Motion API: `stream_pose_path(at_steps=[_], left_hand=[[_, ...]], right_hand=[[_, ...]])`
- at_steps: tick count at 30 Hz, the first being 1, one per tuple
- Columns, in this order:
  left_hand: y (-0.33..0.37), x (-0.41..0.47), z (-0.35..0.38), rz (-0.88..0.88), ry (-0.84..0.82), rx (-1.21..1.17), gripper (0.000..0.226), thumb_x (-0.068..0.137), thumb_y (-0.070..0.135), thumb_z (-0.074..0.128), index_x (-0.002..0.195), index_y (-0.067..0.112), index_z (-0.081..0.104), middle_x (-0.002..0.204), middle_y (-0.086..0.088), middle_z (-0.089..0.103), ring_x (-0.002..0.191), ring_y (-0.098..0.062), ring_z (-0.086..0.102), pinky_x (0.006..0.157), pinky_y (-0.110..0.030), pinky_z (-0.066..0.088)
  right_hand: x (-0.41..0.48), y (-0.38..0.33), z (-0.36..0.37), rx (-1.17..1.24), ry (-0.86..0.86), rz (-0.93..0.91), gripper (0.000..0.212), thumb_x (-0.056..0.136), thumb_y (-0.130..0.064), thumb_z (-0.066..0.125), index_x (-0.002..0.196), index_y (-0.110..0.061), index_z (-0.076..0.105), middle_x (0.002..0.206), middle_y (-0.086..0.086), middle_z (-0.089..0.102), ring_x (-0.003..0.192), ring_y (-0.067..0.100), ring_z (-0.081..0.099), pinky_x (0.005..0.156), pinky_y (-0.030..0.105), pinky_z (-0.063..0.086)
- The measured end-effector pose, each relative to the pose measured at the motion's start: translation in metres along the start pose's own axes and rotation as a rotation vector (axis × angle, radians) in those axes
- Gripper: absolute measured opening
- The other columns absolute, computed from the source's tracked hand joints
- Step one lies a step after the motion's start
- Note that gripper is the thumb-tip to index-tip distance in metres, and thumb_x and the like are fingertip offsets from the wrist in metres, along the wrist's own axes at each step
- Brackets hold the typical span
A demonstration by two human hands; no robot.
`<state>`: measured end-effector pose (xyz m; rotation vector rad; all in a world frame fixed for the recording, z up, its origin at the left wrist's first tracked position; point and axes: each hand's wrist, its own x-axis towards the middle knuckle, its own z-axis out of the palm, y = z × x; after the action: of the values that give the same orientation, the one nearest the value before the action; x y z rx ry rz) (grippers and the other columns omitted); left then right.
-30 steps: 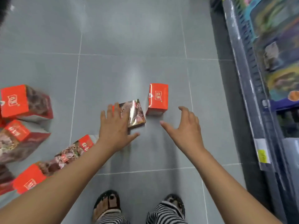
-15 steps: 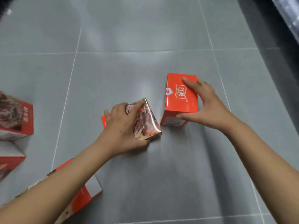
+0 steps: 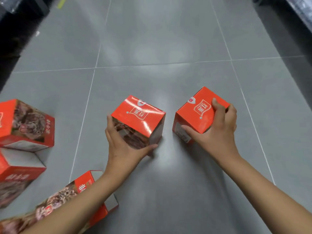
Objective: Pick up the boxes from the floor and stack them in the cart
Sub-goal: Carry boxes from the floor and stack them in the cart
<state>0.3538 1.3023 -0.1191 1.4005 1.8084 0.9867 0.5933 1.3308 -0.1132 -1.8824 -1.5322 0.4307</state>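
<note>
Two red boxes with white logos are in the middle of the grey tiled floor. My left hand [image 3: 125, 149] grips the left red box [image 3: 140, 119] from its near side, thumb under its right corner and fingers along its left edge. My right hand [image 3: 217, 132] grips the right red box [image 3: 197, 112], fingers curled over the top and thumb on the near label side. That box is tilted. No cart is in view.
Several more red boxes lie at the left: one [image 3: 28, 125] on its side, one [image 3: 15, 179] below it, and a long one [image 3: 67, 200] under my left forearm. Dark shelf bases run along the top left [image 3: 15, 31] and top right [image 3: 297, 17] edges.
My left hand has turned its box so the red logo face points up. My right hand has closed round the other box and tilted it. The view moved closer.
</note>
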Motion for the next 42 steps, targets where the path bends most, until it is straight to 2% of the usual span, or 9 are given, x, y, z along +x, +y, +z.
stream_pose_path(at_steps=[3, 6, 12, 15, 18, 31, 34, 39, 42], left_hand=[[0.004, -0.004, -0.017, 0.049, 0.01, 0.084, 0.144, 0.037, 0.077, 0.078, 0.147, 0.042, -0.008, 0.154, 0.003, 0.016, 0.141, -0.01, 0.026, 0.112, -0.046, 0.033], [0.014, 0.009, -0.038, 0.426, -0.022, 0.407, 0.128, 0.049, 0.083, 0.067, 0.15, 0.029, 0.011, 0.158, -0.009, 0.009, 0.147, -0.028, 0.011, 0.114, -0.06, 0.018], [0.041, 0.058, -0.046, 0.9, -0.385, 0.933, 0.102, 0.061, 0.087, 0.049, 0.147, 0.035, 0.031, 0.156, -0.004, 0.028, 0.146, -0.039, 0.009, 0.11, -0.07, 0.002], [0.042, 0.065, -0.036, 0.843, -0.475, 1.008, 0.103, 0.059, 0.083, 0.052, 0.148, 0.037, 0.026, 0.144, -0.004, 0.041, 0.139, -0.038, 0.028, 0.11, -0.067, 0.012], [0.041, 0.067, -0.025, 0.798, -0.452, 0.953, 0.103, 0.058, 0.083, 0.056, 0.146, 0.036, 0.033, 0.125, -0.008, 0.049, 0.116, -0.035, 0.045, 0.102, -0.06, 0.032], [0.072, 0.09, -0.008, 0.626, 0.004, 0.846, 0.1, 0.053, 0.078, 0.064, 0.14, 0.03, 0.048, 0.116, -0.015, 0.055, 0.1, -0.035, 0.047, 0.081, -0.046, 0.037], [0.095, 0.091, -0.007, 0.583, 0.014, 0.831, 0.1, 0.053, 0.079, 0.064, 0.139, 0.03, 0.049, 0.116, -0.015, 0.054, 0.101, -0.035, 0.048, 0.08, -0.045, 0.036], [0.158, 0.082, -0.011, 0.584, -0.032, 0.818, 0.104, 0.051, 0.077, 0.07, 0.141, 0.031, 0.046, 0.117, -0.014, 0.054, 0.102, -0.036, 0.049, 0.082, -0.046, 0.037], [0.215, 0.064, -0.028, 0.613, -0.053, 0.796, 0.102, 0.053, 0.077, 0.068, 0.141, 0.03, 0.047, 0.118, -0.014, 0.055, 0.103, -0.037, 0.05, 0.084, -0.046, 0.037]], right_hand=[[-0.012, -0.001, -0.003, -0.075, -0.02, 0.008, 0.122, 0.046, -0.089, 0.054, 0.146, -0.024, 0.027, 0.145, 0.017, 0.026, 0.134, 0.029, 0.026, 0.102, 0.05, 0.025], [-0.026, 0.003, -0.009, -0.068, 0.025, -0.051, 0.116, 0.049, -0.087, 0.056, 0.142, -0.021, 0.037, 0.147, 0.021, 0.028, 0.133, 0.027, 0.03, 0.1, 0.05, 0.027], [-0.023, 0.024, -0.021, 0.108, -0.035, -0.23, 0.082, 0.059, -0.069, 0.069, 0.128, -0.032, 0.047, 0.145, 0.014, 0.027, 0.134, 0.028, 0.033, 0.107, 0.044, 0.032], [-0.001, 0.032, -0.027, 0.25, -0.243, -0.185, 0.09, 0.055, -0.064, 0.073, 0.135, -0.055, 0.032, 0.155, 0.006, 0.022, 0.145, 0.014, 0.021, 0.111, 0.018, 0.023], [0.01, 0.036, -0.022, 0.324, -0.287, -0.197, 0.092, 0.057, -0.057, 0.076, 0.138, -0.052, 0.033, 0.14, -0.003, 0.044, 0.126, -0.002, 0.043, 0.099, 0.004, 0.03], [0.043, 0.01, -0.019, 0.284, 0.08, 0.0, 0.083, 0.054, -0.031, 0.089, 0.129, -0.038, 0.053, 0.116, -0.006, 0.05, 0.101, -0.019, 0.046, 0.083, 0.011, 0.044], [0.032, -0.001, -0.039, 0.253, 0.134, 0.09, 0.082, 0.055, -0.034, 0.088, 0.128, -0.04, 0.052, 0.12, -0.008, 0.054, 0.102, -0.018, 0.046, 0.083, 0.0, 0.035], [0.004, -0.028, -0.105, 0.199, 0.103, 0.245, 0.084, 0.056, -0.034, 0.089, 0.13, -0.045, 0.049, 0.123, -0.012, 0.054, 0.108, 0.001, 0.053, 0.092, 0.029, 0.048], [-0.004, -0.06, -0.166, 0.166, 0.068, 0.278, 0.084, 0.057, -0.032, 0.09, 0.129, -0.044, 0.05, 0.121, -0.013, 0.053, 0.101, -0.003, 0.051, 0.078, 0.011, 0.04]])
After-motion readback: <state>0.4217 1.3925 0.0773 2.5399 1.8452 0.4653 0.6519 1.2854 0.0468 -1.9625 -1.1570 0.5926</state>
